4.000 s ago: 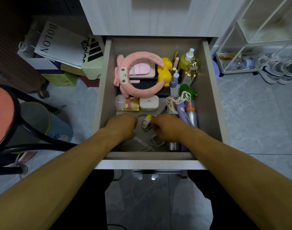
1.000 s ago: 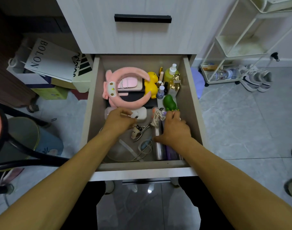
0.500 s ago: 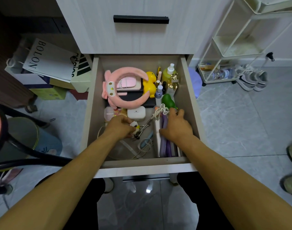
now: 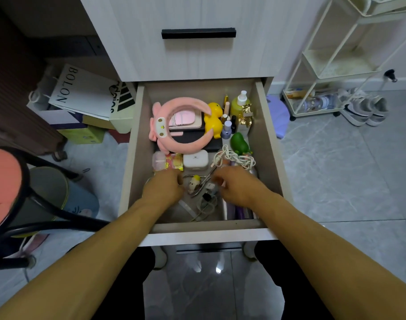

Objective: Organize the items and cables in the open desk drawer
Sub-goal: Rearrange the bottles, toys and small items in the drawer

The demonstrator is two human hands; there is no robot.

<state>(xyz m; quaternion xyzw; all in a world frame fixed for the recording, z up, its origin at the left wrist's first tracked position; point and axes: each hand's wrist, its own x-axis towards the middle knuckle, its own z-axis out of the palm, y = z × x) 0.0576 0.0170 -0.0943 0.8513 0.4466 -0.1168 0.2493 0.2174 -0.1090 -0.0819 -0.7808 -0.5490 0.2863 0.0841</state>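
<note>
Pale wood drawer (image 4: pixel 264 125) pulled all the way out, and both your hands are down in its near half. Your left hand (image 4: pixel 163 190) is knuckles-up with the fingers curled under; honestly I can't tell if it's pinching anything, the fingertips are hidden. Your right hand (image 4: pixel 236 187) looks the same, fingers curled down and a bit blurry, so can't tell what, if anything, it's got.

Right between your two hands sits a little cream figurine charm (image 4: pixel 193 182) next to metal nail clippers (image 4: pixel 203 184), and just nearer you than that there's a tangle of pale cable (image 4: pixel 204 207) on the drawer floor. Under your right wrist some purple tubes (image 4: pixel 237 212) run along the drawer's right side.

Just beyond your left hand: a small pink case (image 4: pixel 158 160) and a yellow-red packet (image 4: pixel 175 160), side by side. Beyond the gap between your hands is a white earbuds case (image 4: pixel 195 160). Just past your right hand there's a bundled white cord (image 4: pixel 234 157), touching a green toy (image 4: pixel 239 143) behind it.

Further back, the pink plush headband (image 4: pixel 165 135) curls around a stack of flat cases, with a yellow duck (image 4: pixel 213 122) just right of it, then small bottles and a yellow-green spray bottle (image 4: pixel 240 105) in the far right corner.
</note>
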